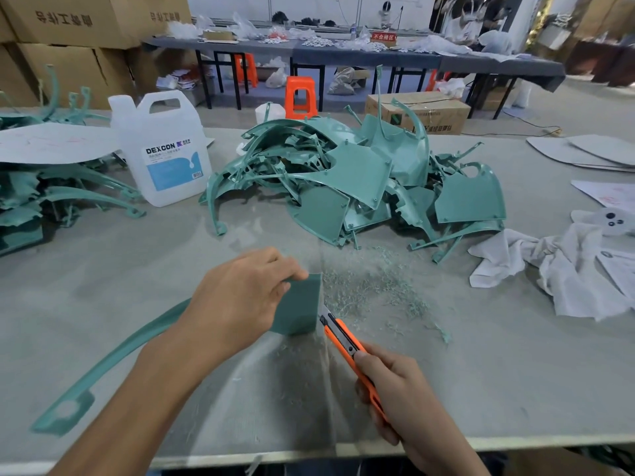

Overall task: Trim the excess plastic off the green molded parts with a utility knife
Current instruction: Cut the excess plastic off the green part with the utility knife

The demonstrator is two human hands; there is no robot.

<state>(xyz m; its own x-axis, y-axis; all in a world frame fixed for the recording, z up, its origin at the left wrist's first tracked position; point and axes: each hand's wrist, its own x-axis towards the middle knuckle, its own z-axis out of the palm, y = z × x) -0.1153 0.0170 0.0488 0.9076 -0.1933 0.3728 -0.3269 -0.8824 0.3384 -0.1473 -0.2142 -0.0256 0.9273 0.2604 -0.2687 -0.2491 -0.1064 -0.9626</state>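
My left hand [240, 297] grips a green molded part [299, 307] by its flat panel, holding it on the grey table; the part's long curved arm sweeps down-left to a looped end. My right hand [395, 393] holds an orange utility knife [343, 338], whose blade tip touches the panel's right edge. A heap of green molded parts [357, 176] lies beyond in the middle of the table. Thin green shavings [371, 290] are scattered to the right of the panel.
A white DEXCON jug [161, 149] stands at the back left beside more green parts [51, 197] under a grey sheet. White rags [556, 269] and papers lie on the right. The table's front edge [309, 451] runs just below my wrists. Cardboard boxes, orange stools and another table stand behind.
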